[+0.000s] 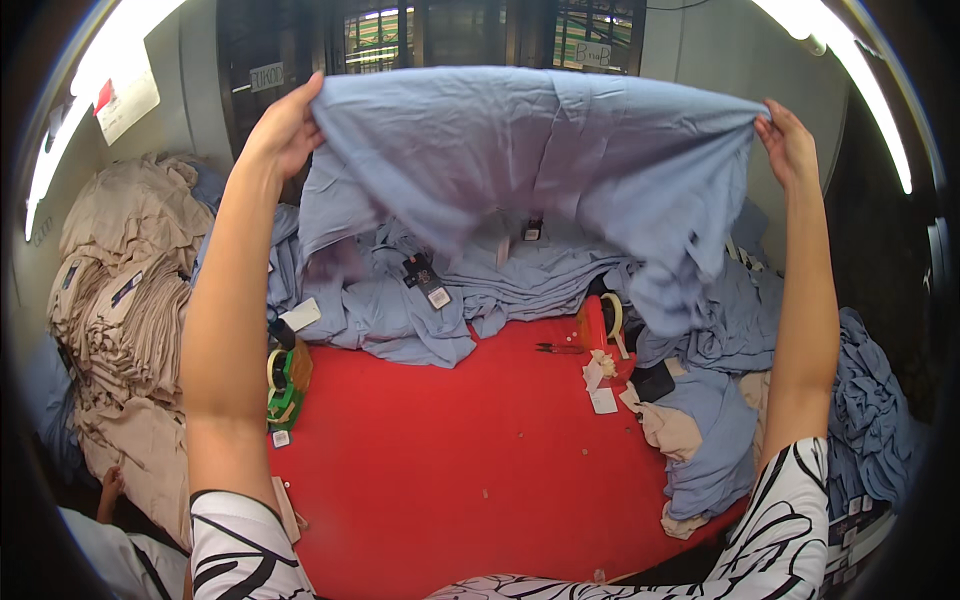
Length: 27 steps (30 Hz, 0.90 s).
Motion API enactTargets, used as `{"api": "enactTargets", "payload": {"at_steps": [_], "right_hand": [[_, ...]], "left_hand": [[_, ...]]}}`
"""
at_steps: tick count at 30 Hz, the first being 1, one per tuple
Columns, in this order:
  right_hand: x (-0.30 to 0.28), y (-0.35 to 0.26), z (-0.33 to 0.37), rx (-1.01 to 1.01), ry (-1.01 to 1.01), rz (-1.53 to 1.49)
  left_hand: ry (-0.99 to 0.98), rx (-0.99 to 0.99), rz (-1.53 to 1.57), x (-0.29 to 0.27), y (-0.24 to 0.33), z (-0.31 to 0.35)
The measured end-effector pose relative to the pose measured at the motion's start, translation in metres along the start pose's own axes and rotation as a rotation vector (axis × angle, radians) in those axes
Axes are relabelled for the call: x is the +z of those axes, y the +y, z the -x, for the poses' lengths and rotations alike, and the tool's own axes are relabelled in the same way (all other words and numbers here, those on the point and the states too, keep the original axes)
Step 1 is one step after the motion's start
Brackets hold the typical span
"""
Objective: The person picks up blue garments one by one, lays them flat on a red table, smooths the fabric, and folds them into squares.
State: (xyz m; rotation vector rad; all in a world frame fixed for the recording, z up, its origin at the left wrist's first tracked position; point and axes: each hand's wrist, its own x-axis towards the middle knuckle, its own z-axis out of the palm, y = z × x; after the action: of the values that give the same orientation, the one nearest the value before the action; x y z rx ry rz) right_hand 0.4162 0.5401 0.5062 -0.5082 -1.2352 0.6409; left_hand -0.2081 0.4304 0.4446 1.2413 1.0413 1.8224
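A light blue garment (480,140) is stretched wide in the air above the far side of the red table (430,450). At its upper left corner my left hand (287,130) pinches the cloth. My right hand (788,145) grips the opposite corner at the upper right. Both arms are raised, and the garment's lower part hangs loose in folds. Beneath it, more blue garments (400,320) lie in a heap, one carrying a black hang tag (425,280). What kind of garment I hold cannot be made out.
Beige garments (130,330) are stacked high at the left. A green tape dispenser (290,385) stands on the table's left, a red tape dispenser (600,325) near pens (560,348) at the back right. Blue and beige cloth (710,430) covers the right edge. Another person's hand (112,482) shows lower left.
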Motion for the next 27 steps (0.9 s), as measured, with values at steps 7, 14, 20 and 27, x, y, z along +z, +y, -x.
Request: {"api": "enactTargets", "payload": {"at_steps": [7, 14, 20, 27], "right_hand": [[-0.025, 0.107, -0.052, 0.268, 0.14, 0.144], [-0.082, 0.324, 0.067, 0.641, 0.164, 0.355], [-0.134, 0.32, 0.114, 0.534, 0.149, 0.482], [0.02, 0.281, 0.227, -0.329, 0.052, 0.942]], "left_hand": [[-0.054, -0.187, -0.421, 0.049, -0.125, -0.069], [-0.153, -0.165, -1.115, 0.06, -0.338, 0.019], [-0.666, 0.471, -0.259, 0.152, -0.191, 0.149], [-0.158, 1.287, -0.102, 0.162, -0.037, 0.278]]}}
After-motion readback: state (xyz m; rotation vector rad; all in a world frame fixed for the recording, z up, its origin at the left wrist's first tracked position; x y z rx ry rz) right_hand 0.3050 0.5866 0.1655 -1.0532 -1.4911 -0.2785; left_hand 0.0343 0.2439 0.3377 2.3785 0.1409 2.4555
